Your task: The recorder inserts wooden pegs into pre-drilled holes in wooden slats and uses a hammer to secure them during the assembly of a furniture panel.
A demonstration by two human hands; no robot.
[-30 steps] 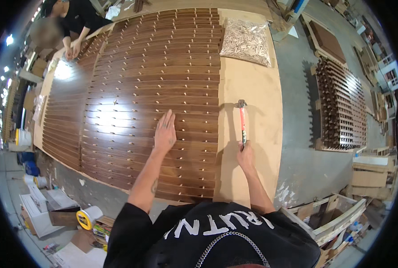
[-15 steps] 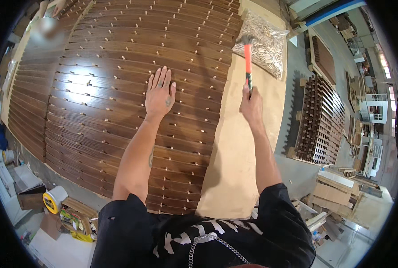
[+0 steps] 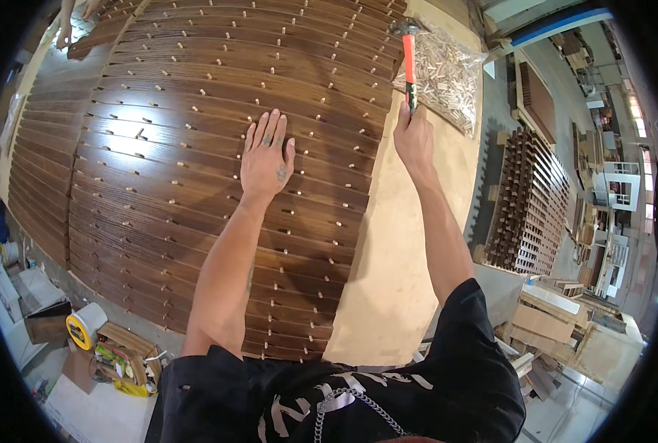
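My left hand [image 3: 267, 155] lies flat, fingers spread, on rows of dark wooden slats [image 3: 159, 148] studded with short pale dowel pegs. My right hand [image 3: 414, 136] grips the handle of a hammer [image 3: 408, 55] with an orange and black shaft, its metal head raised near the far right end of the slats. Just right of the hammer lies a clear bag of wooden dowels [image 3: 447, 74] on the pale plywood table [image 3: 402, 280].
Another person's hands [image 3: 74, 18] work at the far left end of the slats. A stack of slatted wooden frames [image 3: 528, 199] stands right of the table. Boxes, a tape roll [image 3: 84, 325] and clutter sit on the floor at lower left; wood offcuts lie at lower right.
My right hand has lifted the hammer from the plywood up toward the far edge of the slats. My left hand stays flat on the slats while my view has moved closer.
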